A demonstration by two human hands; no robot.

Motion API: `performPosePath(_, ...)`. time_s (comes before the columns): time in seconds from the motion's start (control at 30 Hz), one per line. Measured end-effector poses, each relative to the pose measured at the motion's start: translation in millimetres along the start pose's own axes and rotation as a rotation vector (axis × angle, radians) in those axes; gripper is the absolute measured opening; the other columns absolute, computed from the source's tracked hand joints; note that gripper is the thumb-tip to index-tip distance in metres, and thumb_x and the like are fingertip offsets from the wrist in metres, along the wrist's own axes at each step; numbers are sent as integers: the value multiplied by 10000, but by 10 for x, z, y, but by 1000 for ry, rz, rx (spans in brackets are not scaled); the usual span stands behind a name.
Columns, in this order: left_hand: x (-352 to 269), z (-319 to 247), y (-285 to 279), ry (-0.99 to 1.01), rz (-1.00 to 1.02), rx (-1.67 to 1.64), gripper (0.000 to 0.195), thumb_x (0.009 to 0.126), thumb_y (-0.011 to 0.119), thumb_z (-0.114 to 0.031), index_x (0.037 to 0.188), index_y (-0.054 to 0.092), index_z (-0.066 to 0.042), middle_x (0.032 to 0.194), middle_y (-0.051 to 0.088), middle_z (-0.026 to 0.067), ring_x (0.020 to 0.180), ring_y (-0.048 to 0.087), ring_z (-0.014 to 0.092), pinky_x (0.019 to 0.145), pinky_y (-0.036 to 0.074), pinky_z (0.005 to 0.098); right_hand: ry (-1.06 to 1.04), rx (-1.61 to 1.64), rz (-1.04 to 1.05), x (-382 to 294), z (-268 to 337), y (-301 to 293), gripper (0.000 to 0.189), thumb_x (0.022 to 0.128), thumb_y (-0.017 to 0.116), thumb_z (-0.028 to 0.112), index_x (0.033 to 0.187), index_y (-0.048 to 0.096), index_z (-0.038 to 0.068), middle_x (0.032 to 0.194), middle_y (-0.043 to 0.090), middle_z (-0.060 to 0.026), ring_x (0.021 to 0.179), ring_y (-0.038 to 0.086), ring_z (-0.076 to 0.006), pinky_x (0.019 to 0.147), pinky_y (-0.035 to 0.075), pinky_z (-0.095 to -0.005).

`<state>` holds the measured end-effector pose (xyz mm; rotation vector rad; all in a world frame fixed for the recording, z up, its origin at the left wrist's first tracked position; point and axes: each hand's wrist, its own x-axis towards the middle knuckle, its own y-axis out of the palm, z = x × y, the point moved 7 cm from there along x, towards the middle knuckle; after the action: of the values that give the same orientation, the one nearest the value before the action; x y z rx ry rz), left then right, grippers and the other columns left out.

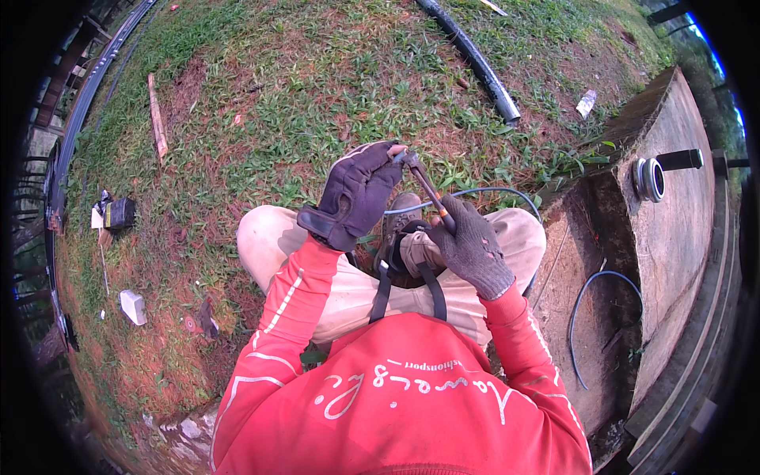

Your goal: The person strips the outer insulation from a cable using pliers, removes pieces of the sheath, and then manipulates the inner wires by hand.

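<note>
In a dark padded glove, my left hand (362, 193) is closed around a small grey-blue piece (400, 157), most of it hidden by the fingers. My right hand (472, 246), in a grey knit glove, grips the dark and orange handle of a hand tool (428, 189), which looks like pliers or cutters. The tool's metal head meets the small piece at my left fingertips. A blue-grey cable (491, 189) curves behind the tool, over my crossed legs and down past my right knee. Whether it joins the held piece cannot be told.
A black pipe (475, 59) lies on the grass ahead. To the right stands a concrete block (671, 237) with a round metal fitting (648, 180) and another length of blue cable (575, 320). At left are a wood strip (157, 119), a black-wrapped box (120, 213) and a white block (133, 307).
</note>
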<state>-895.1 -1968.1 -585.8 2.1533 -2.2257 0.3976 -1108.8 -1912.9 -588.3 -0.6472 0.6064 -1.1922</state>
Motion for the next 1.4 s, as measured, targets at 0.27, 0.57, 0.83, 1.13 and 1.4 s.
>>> performPosePath(0.27, -19, -53, -6, 62, -4, 55, 306, 1038, 683, -58, 1331, 738, 15, 1104, 758, 74, 914, 689, 120, 788, 574, 302, -12, 9, -61, -7, 7, -7, 298, 986, 730, 261, 1189, 653, 56, 1028, 680, -220, 968, 692, -459, 817, 541, -554)
performPosePath(0.57, -30, 43, 13, 38, 6, -43, 322, 1061, 641, -57, 1368, 723, -7, 1154, 767, 56, 923, 687, 111, 828, 588, 300, 47, 178, 5, 50, -107, 119, 305, 975, 761, 232, 1127, 607, 17, 873, 672, -212, 817, 682, -441, 740, 527, -513)
performPosePath(0.83, -34, 131, 83, -256, 216, -426, 358, 1122, 626, -163, 1439, 674, -4, 1162, 744, 48, 915, 670, 93, 812, 586, 295, 48, 343, 86, -5, -198, 367, 285, 1034, 722, 239, 1121, 574, 12, 808, 657, -186, 727, 649, -343, 713, 517, -468)
performPosePath(1.13, -73, 125, 164, -262, 167, -807, 447, 1117, 661, -230, 1494, 623, 7, 1148, 702, 47, 925, 625, 110, 845, 544, 307, 396, 999, 314, -150, 49, 786, 166, 1088, 648, 189, 971, 582, 92, 741, 505, 44, 602, 458, -52, 533, 347, -257)
performPosePath(1.4, -89, 103, 138, -337, 191, -876, 452, 1090, 698, -207, 1473, 633, 24, 1156, 728, 64, 924, 642, 121, 835, 529, 297, 356, 1024, 433, -160, 145, 698, 242, 1128, 611, 287, 1009, 614, 77, 677, 560, 28, 602, 531, -81, 562, 419, -305)
